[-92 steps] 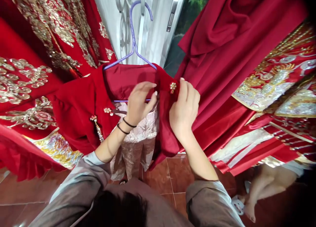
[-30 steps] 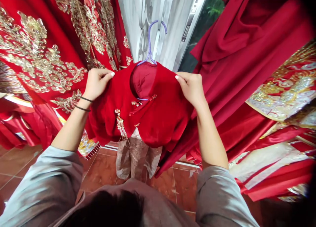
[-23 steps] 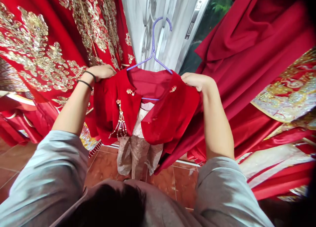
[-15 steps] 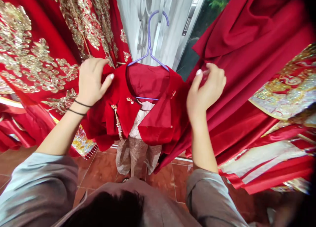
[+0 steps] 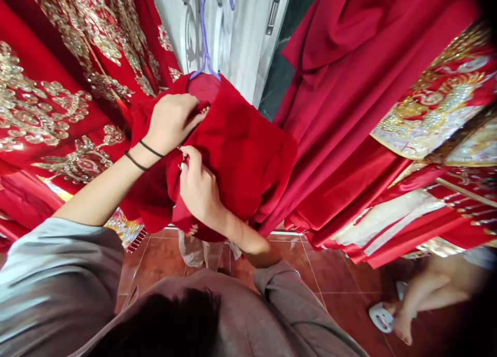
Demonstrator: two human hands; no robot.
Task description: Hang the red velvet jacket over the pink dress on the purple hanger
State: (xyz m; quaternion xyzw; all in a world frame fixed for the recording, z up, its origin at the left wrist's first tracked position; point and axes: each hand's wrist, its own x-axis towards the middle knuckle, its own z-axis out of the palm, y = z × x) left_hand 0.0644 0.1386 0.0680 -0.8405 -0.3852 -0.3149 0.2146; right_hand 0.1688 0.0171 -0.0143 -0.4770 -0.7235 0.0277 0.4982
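Observation:
A short red velvet jacket [image 5: 248, 160] hangs from a purple wire hanger [image 5: 205, 36], its front panels drawn together. My left hand [image 5: 173, 121] is closed on the jacket's front edge just under the neckline, beside a small gold ornament [image 5: 205, 110]. Lower down, my right hand [image 5: 200, 186] pinches the same front edge near a beaded trim that is mostly covered by the fingers. The exact hold of the left fingertips is partly hidden by the hand.
Red gowns with gold sequins [image 5: 73, 108] hang at the left. A plain red drape [image 5: 334, 72] and embroidered garments [image 5: 438, 103] hang at the right. Behind is a white metal gate [image 5: 244, 41]. Another person's legs [image 5: 427, 289] show at lower right above the tiled floor [image 5: 330, 269].
Both hands have come inward from beside the jacket's shoulders and taken hold of its front. The folded-back right panel now lies across the front. The view has shifted, so the jacket appears further left.

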